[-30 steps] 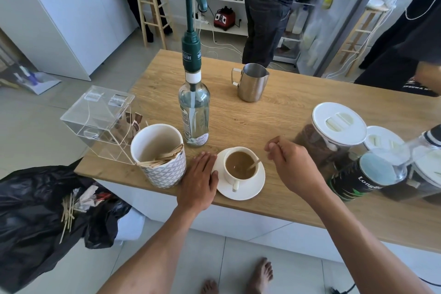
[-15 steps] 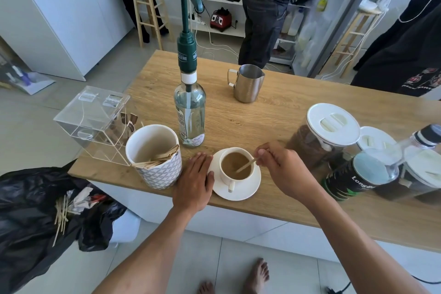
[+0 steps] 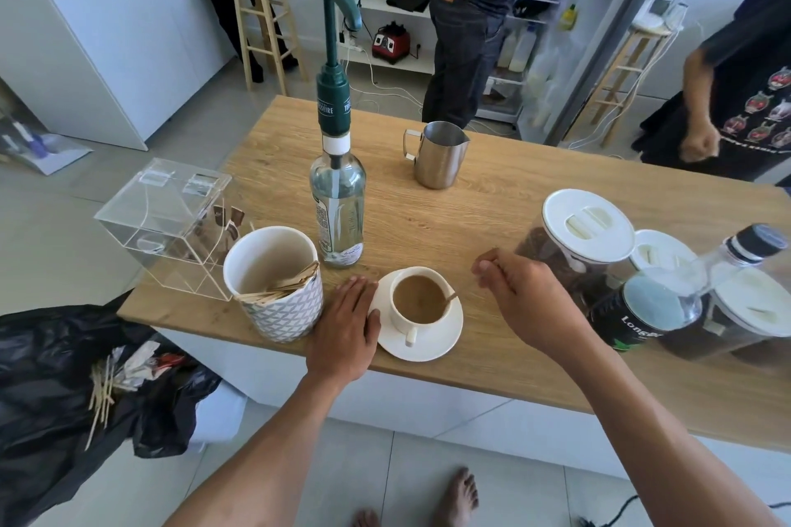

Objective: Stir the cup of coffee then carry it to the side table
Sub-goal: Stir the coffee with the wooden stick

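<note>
left hand [image 3: 344, 325]: flat, fingers spread, holding nothing; pressed at round white saucer [image 3: 432, 344] 9 o'clock, steadying.
right hand [image 3: 524, 297]: fingers curled near-closed; grip on thin wooden stirrer [image 3: 450, 299] unclear.
white ceramic coffee cup [image 3: 417, 300]: stirrer leaning 3 o'clock.

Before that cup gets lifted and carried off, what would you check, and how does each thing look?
1. Stirrer out of the cup: not ok, it leans in the coffee.
2. Cup centred on the saucer: ok.
3. Left hand steadying the saucer: ok, flat at its rim.
4. Right hand gripping the stirrer: cannot tell, fingers closed near its tip.
5. Coffee level safe for carrying: ok, below the rim.
</note>
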Demonstrator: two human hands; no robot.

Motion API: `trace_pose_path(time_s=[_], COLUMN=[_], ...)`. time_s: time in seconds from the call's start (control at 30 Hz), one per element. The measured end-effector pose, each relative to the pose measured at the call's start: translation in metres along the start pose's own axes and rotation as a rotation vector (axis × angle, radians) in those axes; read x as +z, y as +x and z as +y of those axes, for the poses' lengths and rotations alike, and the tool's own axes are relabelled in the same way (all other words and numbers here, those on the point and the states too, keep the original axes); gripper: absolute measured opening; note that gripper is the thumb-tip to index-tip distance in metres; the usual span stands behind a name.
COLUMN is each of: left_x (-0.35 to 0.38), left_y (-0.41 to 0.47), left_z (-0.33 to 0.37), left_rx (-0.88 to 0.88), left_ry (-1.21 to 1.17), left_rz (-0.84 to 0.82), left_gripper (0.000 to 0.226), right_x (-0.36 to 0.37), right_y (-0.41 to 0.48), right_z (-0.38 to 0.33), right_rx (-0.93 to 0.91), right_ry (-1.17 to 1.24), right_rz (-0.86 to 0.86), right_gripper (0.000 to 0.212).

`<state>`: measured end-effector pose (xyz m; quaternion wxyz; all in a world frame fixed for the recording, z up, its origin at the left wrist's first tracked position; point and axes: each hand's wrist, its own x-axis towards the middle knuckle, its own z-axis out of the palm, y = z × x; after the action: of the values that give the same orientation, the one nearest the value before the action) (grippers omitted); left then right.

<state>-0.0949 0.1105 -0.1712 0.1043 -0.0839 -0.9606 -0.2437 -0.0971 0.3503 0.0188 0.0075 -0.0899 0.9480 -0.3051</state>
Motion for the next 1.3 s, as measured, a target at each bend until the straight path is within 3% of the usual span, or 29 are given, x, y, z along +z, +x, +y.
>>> trace_pose_path(time_s=[0.23,0.47,0.93,1.07,1.3], left_x=[0.000,-0.001,-0.013,-0.019,-0.052], left_y=[0.000,0.000,-0.037,-0.056,-0.070], left_z=[0.000,0.000,0.017,0.030,0.051], left_rx=[-0.007,-0.013,-0.072,-0.152,-0.230], left_ry=[0.008,-0.026,-0.088,-0.180,-0.123], left_rz=[-0.012,-0.037,-0.044,-0.089,-0.257], left_gripper=[0.050,0.054,0.063,0.061,0.060], right_x=[-0.017,-0.010,-0.018,-0.022,-0.033], right_y=[-0.007,-0.026,-0.041,-0.048,-0.071], right_z=[-0.011,-0.010,-0.018,-0.019,-0.022], right_rx=[-0.047,-0.072,-0.114,-0.143,-0.137], right_ry=[0.068,0.042,0.034,0.035,0.091], right_rz=[0.072,0.002,0.027,0.033,0.105], right_gripper=[0.021,0.018,0.019,0.018,0.020])
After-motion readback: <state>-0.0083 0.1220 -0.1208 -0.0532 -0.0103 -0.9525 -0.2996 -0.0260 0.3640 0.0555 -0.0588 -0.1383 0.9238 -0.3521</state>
